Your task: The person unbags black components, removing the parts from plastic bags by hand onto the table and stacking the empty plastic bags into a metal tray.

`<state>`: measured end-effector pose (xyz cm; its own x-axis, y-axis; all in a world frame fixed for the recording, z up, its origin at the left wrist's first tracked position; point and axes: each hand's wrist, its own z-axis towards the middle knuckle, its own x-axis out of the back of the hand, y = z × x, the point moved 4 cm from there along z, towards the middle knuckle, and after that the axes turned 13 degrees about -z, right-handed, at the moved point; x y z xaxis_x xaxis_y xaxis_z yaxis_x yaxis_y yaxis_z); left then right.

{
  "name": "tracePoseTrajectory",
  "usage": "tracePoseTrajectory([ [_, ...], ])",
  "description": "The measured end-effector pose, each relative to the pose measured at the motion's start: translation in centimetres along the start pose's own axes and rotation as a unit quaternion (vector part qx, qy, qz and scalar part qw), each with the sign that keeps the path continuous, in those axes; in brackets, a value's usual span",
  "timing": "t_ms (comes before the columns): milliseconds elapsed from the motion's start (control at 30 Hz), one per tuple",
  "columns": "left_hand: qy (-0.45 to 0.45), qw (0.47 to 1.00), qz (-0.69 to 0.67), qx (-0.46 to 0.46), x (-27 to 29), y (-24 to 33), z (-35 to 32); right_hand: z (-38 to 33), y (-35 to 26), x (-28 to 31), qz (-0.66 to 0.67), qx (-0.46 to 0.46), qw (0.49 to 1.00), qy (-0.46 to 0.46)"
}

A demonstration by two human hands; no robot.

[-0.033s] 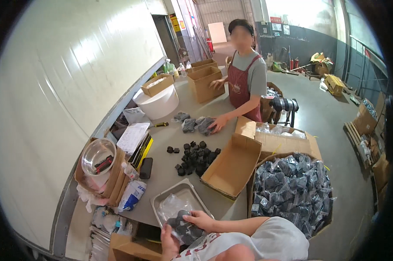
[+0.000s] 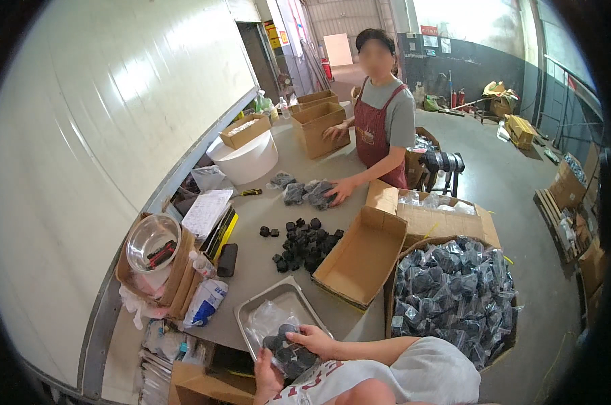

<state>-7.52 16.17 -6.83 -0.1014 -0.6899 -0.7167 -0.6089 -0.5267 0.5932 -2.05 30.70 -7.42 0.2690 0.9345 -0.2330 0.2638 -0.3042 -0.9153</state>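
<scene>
Close to my body, over the near edge of the metal tray [image 2: 241, 312], I hold a clear plastic bag of black rounded parts [image 2: 293, 358]. My left hand [image 2: 269, 372] grips the bag's lower left side. Across its upper right, my right hand [image 2: 313, 339] is closed with thumb and fingers on the plastic. Flat clear bags [image 2: 268, 318] lie in the tray beside it. Farther along the table is a loose pile of small black parts [image 2: 304, 246], with an open cardboard box [image 2: 363, 260] at its right.
Opposite, a person in a red apron [image 2: 379, 128] touches bagged black parts [image 2: 319, 194] and a carton [image 2: 315, 131]. To my right stands a box full of bagged black parts [image 2: 454, 290]. At left are a clear bowl [image 2: 136, 243], papers [image 2: 207, 214] and a white round drum [image 2: 251, 162].
The bag and my left hand have shifted slightly to the right and toward me. My right hand keeps its grip. The other person's hands are nearly unmoved.
</scene>
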Motion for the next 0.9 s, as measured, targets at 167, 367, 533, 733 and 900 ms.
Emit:
tracePoseTrajectory([
  [167, 0.037, 0.992, 0.109, 0.056, 0.8, -0.7, -0.6, 0.3, 0.8, 1.2, 0.108, -0.046, 0.991, 0.068],
  [367, 0.051, 0.990, -0.012, 0.131, 3.2, -0.5, 1.0, 0.9, 1.7, 2.5, 0.087, -0.044, 0.992, 0.075],
  [533, -0.036, 0.894, 0.428, 0.126, 2.3, 0.5, 1.1, -0.4, 0.2, 2.6, 0.074, -0.053, 0.996, -0.011],
  [733, -0.115, 0.883, 0.384, 0.242, 3.7, -0.6, 1.1, 0.4, 0.6, 2.5, -0.164, 0.000, 0.982, -0.090],
  [900, -0.167, 0.856, 0.424, 0.243, 1.5, 2.2, 0.0, 1.0, -0.4, 3.9, -0.247, 0.035, 0.967, -0.056],
])
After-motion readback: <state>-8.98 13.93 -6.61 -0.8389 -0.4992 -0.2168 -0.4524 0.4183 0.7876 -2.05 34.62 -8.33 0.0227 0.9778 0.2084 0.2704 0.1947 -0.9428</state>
